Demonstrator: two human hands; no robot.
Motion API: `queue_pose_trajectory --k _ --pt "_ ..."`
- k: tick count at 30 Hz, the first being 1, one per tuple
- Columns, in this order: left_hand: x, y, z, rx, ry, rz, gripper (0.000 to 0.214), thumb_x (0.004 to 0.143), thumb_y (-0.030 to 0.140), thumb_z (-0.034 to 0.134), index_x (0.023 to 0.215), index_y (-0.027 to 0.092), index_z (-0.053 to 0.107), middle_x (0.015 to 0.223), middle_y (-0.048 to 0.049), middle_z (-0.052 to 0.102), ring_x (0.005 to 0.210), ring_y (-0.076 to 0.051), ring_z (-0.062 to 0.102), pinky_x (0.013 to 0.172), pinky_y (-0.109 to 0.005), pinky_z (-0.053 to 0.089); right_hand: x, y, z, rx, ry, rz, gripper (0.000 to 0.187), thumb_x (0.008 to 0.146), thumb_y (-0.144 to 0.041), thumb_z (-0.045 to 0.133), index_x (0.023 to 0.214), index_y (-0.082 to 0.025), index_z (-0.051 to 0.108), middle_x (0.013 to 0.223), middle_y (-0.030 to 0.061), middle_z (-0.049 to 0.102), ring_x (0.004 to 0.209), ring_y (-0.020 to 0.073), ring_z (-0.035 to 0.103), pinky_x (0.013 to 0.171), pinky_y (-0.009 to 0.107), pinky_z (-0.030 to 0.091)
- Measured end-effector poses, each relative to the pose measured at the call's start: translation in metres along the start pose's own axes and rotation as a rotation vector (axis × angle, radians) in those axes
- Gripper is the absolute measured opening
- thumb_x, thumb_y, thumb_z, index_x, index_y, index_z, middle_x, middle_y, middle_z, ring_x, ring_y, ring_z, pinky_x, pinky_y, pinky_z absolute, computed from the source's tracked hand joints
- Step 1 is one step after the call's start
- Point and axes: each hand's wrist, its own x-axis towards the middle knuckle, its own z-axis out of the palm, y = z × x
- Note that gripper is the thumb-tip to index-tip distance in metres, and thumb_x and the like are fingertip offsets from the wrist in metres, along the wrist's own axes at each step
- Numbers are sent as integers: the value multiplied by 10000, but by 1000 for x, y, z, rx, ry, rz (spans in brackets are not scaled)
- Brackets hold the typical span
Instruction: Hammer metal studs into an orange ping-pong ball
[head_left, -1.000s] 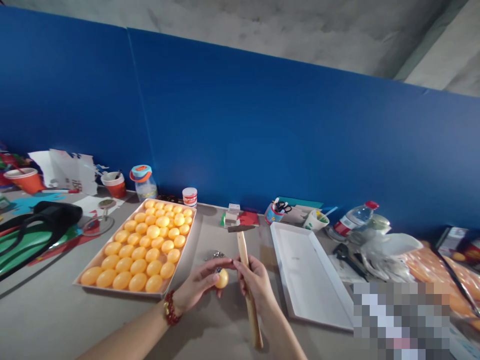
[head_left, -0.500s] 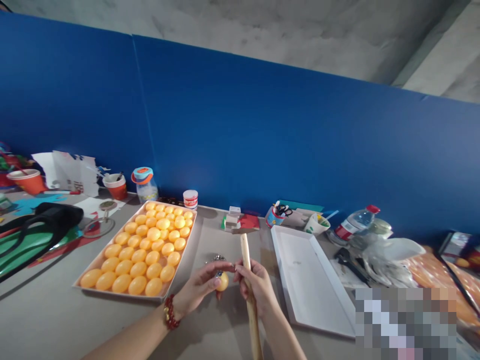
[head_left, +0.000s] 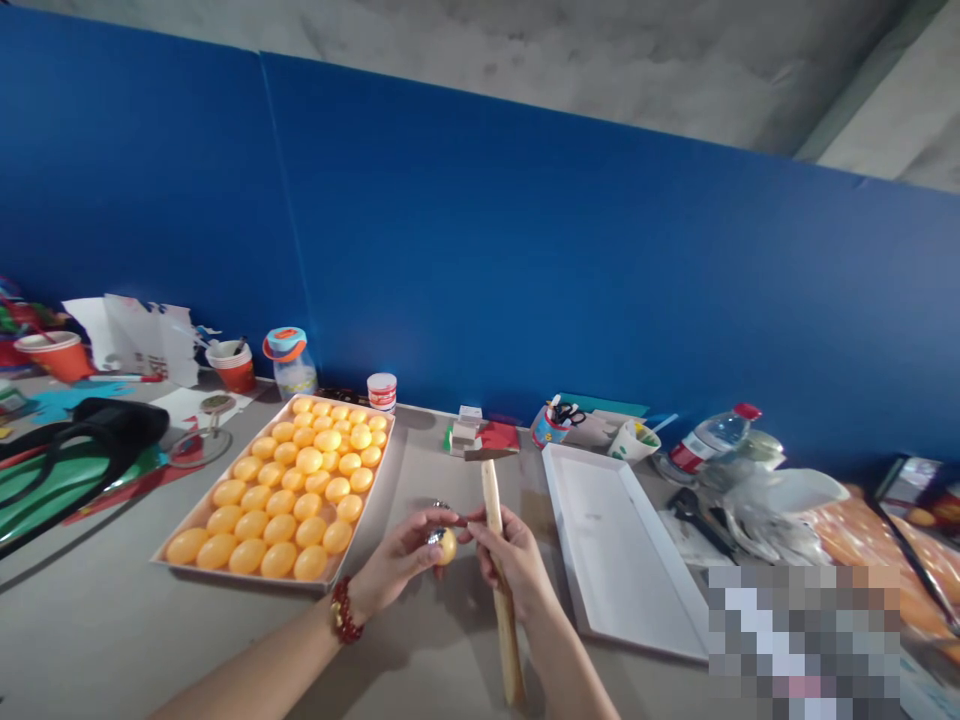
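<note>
My left hand [head_left: 397,562] pinches a small orange ball [head_left: 447,546] just above the grey table, with a bit of metal against it. My right hand [head_left: 511,566] is closed round the wooden handle of a hammer [head_left: 498,560], whose head points away from me near the back of the table. The fingertips of both hands meet at the ball. A tray of several orange balls [head_left: 289,487] lies to the left of my hands. An empty white tray [head_left: 616,548] lies to the right.
Along the blue wall stand orange cups [head_left: 52,355], a jar with a blue lid [head_left: 289,362], a small white tub [head_left: 381,391], a cup with scissors [head_left: 553,424] and a water bottle [head_left: 709,437]. A black bag [head_left: 90,430] lies far left. Plastic wrap and orange bags crowd the right.
The hammer head dipped out of sight half a second ago and shows again now. Both hands stay together at the ball, shifted slightly up and away.
</note>
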Motion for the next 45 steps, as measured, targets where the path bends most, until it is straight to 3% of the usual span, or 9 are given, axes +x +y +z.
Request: queue_pose_trajectory --k 5,9,15,22,29,35,45 --pt "2 -2 -2 65 76 85 287 794 358 685 1034 202 654 1095 -88 570 798 -159 549 656 -272 488 -3 -2 0 -14 -28 -4 346 656 -388 770 832 -159 579 666 4 677 329 31 422 279 131 273" --pt "5 -5 -5 149 151 100 342 751 341 730 1062 209 672 1107 -93 581 846 -184 570 694 -285 496 -8 -4 1 30 -108 16 325 695 -383 754 817 -166 546 692 13 684 339 27 425 290 121 268" --pt "4 -9 -6 200 122 146 382 737 276 753 1106 211 676 1186 -107 574 1065 -256 550 914 -355 461 -13 -2 8 46 -173 77 331 718 -401 742 850 -161 558 598 -4 647 331 23 379 291 113 269" --pt "4 -15 -5 81 155 71 377 725 256 763 1090 229 676 1079 -74 602 720 -141 614 624 -267 529 -13 -1 11 103 -195 105 319 690 -368 771 812 -160 563 580 -25 612 335 16 367 289 111 266" --pt "5 -13 -2 28 109 75 429 725 212 765 1139 247 657 1102 -70 608 840 -166 628 713 -283 541 -8 6 8 106 -198 113 303 692 -348 773 825 -163 573 543 -45 575 334 21 358 285 117 274" --pt "3 -13 -1 92 95 52 445 781 262 715 1213 228 610 977 -68 662 687 -136 631 651 -288 536 -6 7 7 134 -214 106 273 722 -343 755 824 -167 573 512 -61 537 339 20 340 288 115 265" --pt "1 -9 0 202 129 113 422 799 294 692 1189 165 597 1102 -123 617 722 -152 644 658 -300 551 -8 7 9 119 -200 88 307 740 -373 745 792 -177 515 572 -50 579 342 13 346 280 109 254"
